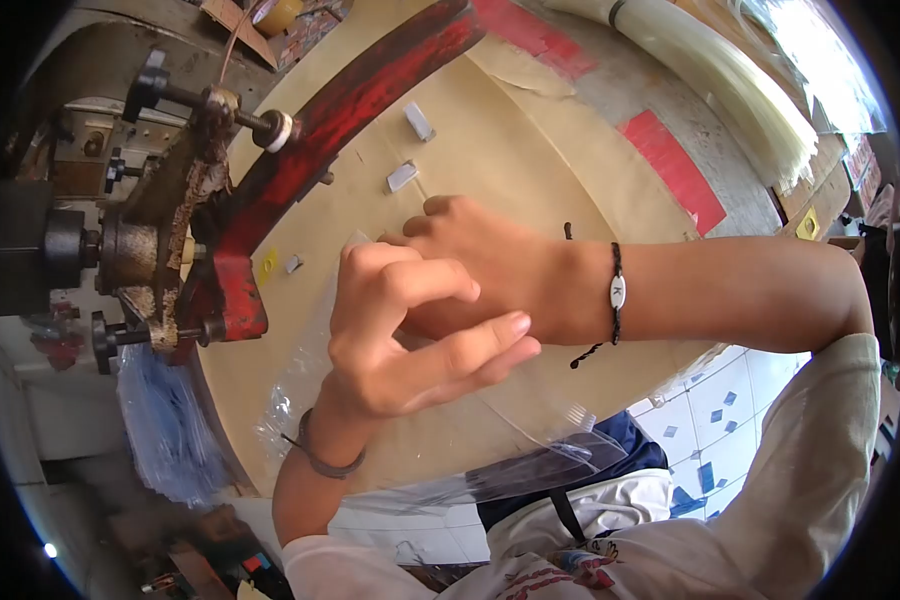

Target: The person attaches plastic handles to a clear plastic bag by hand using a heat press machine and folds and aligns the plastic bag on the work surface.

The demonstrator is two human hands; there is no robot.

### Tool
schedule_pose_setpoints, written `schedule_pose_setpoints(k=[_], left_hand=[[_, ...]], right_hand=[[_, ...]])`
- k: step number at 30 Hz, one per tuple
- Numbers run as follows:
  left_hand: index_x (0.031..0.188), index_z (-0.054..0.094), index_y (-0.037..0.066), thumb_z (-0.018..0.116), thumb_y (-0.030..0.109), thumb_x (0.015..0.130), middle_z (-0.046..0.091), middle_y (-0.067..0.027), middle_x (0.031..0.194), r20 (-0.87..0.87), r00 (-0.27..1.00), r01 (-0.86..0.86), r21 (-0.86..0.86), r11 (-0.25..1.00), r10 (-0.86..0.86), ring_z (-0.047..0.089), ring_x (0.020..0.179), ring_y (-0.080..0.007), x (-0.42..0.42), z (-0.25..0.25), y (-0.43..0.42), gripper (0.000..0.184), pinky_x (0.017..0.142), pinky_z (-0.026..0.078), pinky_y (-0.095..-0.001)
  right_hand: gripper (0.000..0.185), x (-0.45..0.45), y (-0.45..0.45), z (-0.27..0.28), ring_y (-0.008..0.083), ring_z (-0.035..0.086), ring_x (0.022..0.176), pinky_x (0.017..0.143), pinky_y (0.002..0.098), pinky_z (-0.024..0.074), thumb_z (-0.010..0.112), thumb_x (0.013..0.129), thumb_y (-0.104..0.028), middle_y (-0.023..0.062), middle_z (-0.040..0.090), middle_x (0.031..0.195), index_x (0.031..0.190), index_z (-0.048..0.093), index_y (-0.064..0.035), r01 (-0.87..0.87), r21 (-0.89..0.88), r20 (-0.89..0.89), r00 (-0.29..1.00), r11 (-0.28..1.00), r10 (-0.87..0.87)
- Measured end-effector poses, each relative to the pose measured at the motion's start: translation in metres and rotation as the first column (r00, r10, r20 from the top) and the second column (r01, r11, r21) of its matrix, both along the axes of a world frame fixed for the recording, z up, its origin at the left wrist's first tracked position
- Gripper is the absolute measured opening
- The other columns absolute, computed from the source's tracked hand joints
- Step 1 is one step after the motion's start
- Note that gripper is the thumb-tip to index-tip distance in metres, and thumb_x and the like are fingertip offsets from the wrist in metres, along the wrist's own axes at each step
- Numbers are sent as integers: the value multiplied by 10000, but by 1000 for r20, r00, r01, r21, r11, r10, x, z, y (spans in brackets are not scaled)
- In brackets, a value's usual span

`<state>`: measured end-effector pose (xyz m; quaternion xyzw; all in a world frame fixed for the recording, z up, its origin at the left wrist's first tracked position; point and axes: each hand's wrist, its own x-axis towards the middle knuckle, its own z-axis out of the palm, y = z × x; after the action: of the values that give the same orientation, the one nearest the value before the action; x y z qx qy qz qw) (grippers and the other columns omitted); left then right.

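My left hand (390,335), with a dark band at the wrist, is raised in front of my right hand. Its fingers are bent but apart, and nothing shows between them. My right hand (470,250) reaches across from the right, wearing a black braided bracelet (618,292) with a small tag. Its fingers curl down toward the tabletop, partly hidden behind my left hand; what they hold, if anything, is hidden. Clear plastic film (295,400) lies beneath both hands and drapes over the near table edge.
A red metal machine arm (345,110) curves over the tan work surface (560,180) at left. Small pale blocks (403,177) lie near it. A bundle of clear plastic strips (715,85) lies at upper right. More plastic sheets (170,425) hang at lower left.
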<state>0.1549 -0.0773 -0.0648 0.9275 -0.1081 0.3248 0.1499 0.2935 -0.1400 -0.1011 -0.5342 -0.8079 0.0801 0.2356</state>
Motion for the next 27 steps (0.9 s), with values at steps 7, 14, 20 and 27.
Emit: schedule_pose_setpoints(k=[7, 14, 20, 27], left_hand=[[997, 788, 259, 943, 244, 617, 550, 54, 923, -72, 985, -161, -37, 986, 158, 494, 836, -177, 4, 3, -16, 411, 752, 370, -343], [985, 781, 253, 919, 267, 677, 537, 63, 900, 54, 997, -50, 33, 998, 48, 471, 829, -177, 3, -7, -4, 337, 735, 342, -341], [1077, 782, 247, 876, 315, 749, 528, 51, 892, -34, 981, -192, 39, 981, 193, 469, 847, -181, 3, 2, -14, 348, 769, 344, -353], [1053, 781, 232, 901, 265, 723, 522, 34, 897, -36, 988, -149, 55, 987, 151, 471, 856, -194, 2, 1, -15, 353, 761, 371, -358]], right_hand=[[192, 9, -2, -2, 309, 595, 743, 715, 425, 488, 673, 763, -186, 96, 621, 817, 833, 557, -51, -27, 59, -225, 974, 998, 40], [174, 9, 2, -3, 301, 677, 662, 578, 408, 510, 645, 796, -182, 87, 683, 719, 657, 598, -87, 7, 134, -180, 983, 991, 18], [203, 18, -12, 22, 357, 618, 730, 654, 445, 493, 694, 769, -154, 148, 649, 801, 812, 553, -15, -61, -67, -281, 959, 996, 40], [202, 15, 0, -1, 383, 629, 706, 634, 465, 493, 680, 765, -169, 163, 656, 770, 815, 559, -15, -31, 38, -331, 943, 999, 41]])
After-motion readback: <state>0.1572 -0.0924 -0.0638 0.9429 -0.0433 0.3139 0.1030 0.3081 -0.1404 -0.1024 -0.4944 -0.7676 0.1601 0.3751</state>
